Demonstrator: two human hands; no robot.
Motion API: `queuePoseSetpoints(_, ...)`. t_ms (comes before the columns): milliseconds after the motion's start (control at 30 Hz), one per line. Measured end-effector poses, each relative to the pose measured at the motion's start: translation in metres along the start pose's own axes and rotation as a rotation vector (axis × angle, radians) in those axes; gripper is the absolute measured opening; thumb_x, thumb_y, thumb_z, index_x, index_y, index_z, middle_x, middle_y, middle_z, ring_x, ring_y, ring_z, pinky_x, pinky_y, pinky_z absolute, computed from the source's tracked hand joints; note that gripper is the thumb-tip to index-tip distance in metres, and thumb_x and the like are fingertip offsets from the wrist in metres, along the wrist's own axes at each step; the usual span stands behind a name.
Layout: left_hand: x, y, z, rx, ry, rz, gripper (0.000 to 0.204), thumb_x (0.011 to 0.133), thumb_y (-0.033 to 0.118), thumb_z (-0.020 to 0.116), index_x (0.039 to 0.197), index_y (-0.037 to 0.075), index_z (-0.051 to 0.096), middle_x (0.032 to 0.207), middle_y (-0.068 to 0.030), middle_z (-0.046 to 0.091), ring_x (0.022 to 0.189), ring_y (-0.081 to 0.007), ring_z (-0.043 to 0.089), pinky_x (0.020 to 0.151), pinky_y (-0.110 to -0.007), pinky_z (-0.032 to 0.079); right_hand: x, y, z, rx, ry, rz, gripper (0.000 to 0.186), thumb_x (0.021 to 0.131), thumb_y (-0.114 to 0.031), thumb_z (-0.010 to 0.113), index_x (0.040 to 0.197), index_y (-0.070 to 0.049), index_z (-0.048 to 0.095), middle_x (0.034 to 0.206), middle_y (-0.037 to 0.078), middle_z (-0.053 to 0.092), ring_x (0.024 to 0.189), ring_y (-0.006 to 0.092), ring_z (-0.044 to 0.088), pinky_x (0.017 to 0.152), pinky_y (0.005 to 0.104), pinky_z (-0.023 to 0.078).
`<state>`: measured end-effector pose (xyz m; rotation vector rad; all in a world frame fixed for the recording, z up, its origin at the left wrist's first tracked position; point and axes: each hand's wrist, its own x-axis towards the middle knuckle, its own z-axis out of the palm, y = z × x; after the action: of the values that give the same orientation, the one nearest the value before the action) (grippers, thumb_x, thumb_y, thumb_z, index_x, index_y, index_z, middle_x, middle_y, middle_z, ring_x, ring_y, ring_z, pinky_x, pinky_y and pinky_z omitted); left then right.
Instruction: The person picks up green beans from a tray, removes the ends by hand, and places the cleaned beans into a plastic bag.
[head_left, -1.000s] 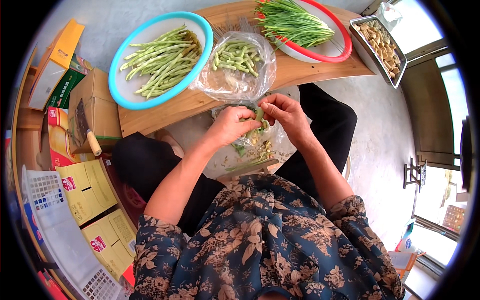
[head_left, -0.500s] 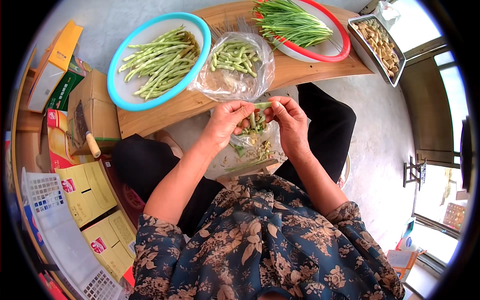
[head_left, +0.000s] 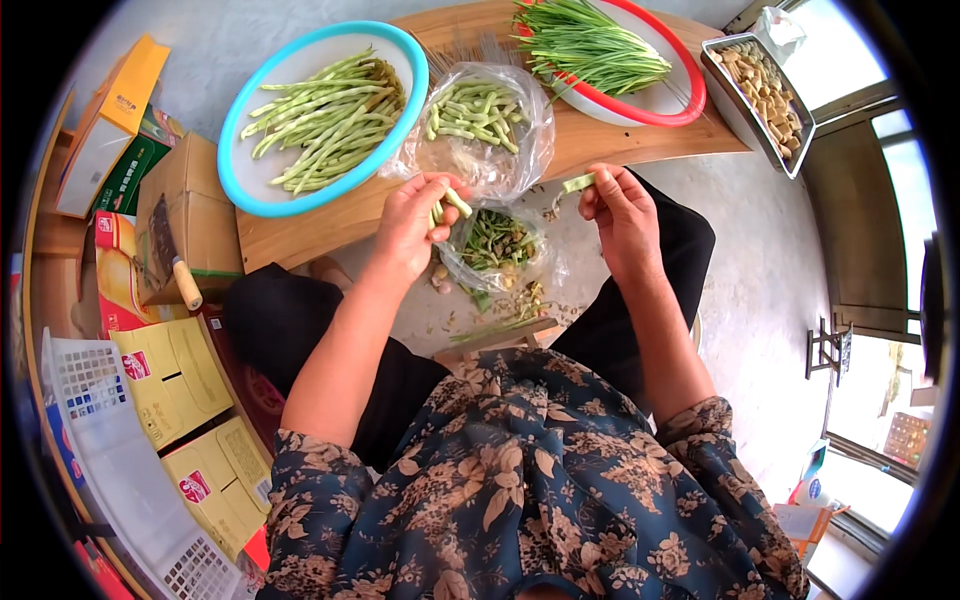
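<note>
My left hand (head_left: 408, 226) is closed around green bean pieces (head_left: 457, 202), their ends poking out past the fingers. Well apart to the right, my right hand (head_left: 622, 208) pinches a short green bean piece (head_left: 577, 184) between thumb and fingertips. Beyond the hands, a clear plastic bag (head_left: 535, 150) on the wooden table holds snapped bean pieces (head_left: 475, 115). Lower down, between my knees, a second clear bag (head_left: 550, 262) contains dark green trimmings (head_left: 497, 238). Long whole green beans (head_left: 330, 130) lie in a blue-rimmed oval basin (head_left: 228, 150) at the far left.
Green chives (head_left: 595, 48) fill a red-rimmed basin (head_left: 692, 95) on the wooden table (head_left: 300, 240). A metal tray (head_left: 795, 160) of tan pieces stands at its right end. Leftward are a cardboard box (head_left: 190, 190), a wooden-handled knife (head_left: 186, 283), yellow cartons (head_left: 170, 380) and a white basket (head_left: 110, 450).
My hands were together on one bean over the lower bag. They have parted, the left going left and the right going right, each with bean pieces. The lower bag shows more fully.
</note>
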<state>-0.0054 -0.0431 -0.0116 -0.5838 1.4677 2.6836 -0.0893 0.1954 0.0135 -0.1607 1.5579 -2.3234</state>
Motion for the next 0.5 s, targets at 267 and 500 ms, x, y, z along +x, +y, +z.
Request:
queuePoseSetpoints(267,-0.011,0.002,0.03,0.275,-0.308,-0.264,0.024,0.086,0.026,0.069,0.098,0.006,0.063,0.076,0.0036,0.057,0.053,0.0001,0.038,0.043,-0.014,0.026,0.003,0.005,0.026,-0.427,-0.378,0.247,0.02,0.093,-0.019,0.058,0.099,0.0,0.062,0.071,0.0,0.056,0.061,0.0072,0.049,0.057,0.0206,0.039)
queuePoseSetpoints(500,-0.01,-0.008,0.026,0.079,-0.143,-0.243,0.022,0.085,0.025,0.07,0.096,0.006,0.064,0.077,0.0013,0.059,0.05,-0.0015,0.041,0.043,-0.015,0.028,-0.026,0.018,0.04,-0.737,-0.2,-0.053,0.032,0.085,-0.013,0.069,0.112,0.003,0.06,0.089,0.001,0.065,0.069,0.0045,0.053,0.062,0.0203,0.045)
